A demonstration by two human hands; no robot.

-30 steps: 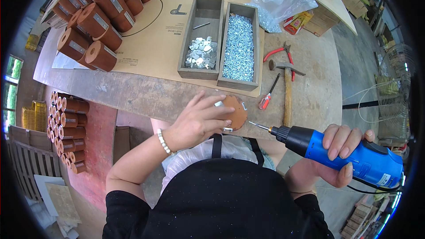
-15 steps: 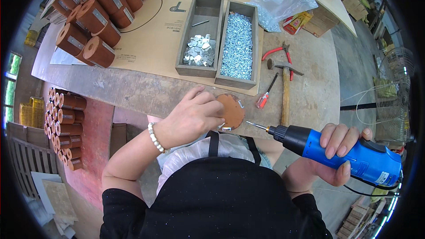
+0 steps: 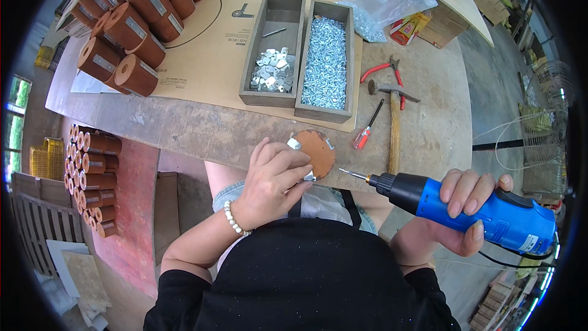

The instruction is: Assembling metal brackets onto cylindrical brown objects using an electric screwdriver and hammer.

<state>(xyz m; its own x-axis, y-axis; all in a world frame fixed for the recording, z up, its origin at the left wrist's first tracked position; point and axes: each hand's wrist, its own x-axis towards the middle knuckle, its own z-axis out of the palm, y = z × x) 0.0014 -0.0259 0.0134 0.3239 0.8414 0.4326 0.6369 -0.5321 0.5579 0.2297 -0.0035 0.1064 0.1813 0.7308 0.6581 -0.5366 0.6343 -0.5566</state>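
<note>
A round brown piece point(image 3: 317, 152) with small silver metal clips on its rim is at the bench's near edge, in front of me. My left hand point(image 3: 278, 175), wearing a beaded bracelet, holds its left side, fingers lying over the rim close to a silver clip point(image 3: 294, 144). The fingers hide part of that side. My right hand point(image 3: 468, 205) is wrapped round a blue electric screwdriver point(image 3: 422, 196). The driver's bit points left toward the brown piece, with a gap between them.
Two wooden trays stand beyond the piece: one with metal clips point(image 3: 274, 70), one full of screws point(image 3: 324, 64). A screwdriver point(image 3: 369, 125), a hammer point(image 3: 395, 129) and red-handled pliers point(image 3: 398, 76) lie to the right. Brown cylinders point(image 3: 135, 24) are stacked at the far left.
My left hand has drawn back toward me, and its fingers have spread along the piece's left side, uncovering a clip at the upper left. The electric screwdriver has barely moved.
</note>
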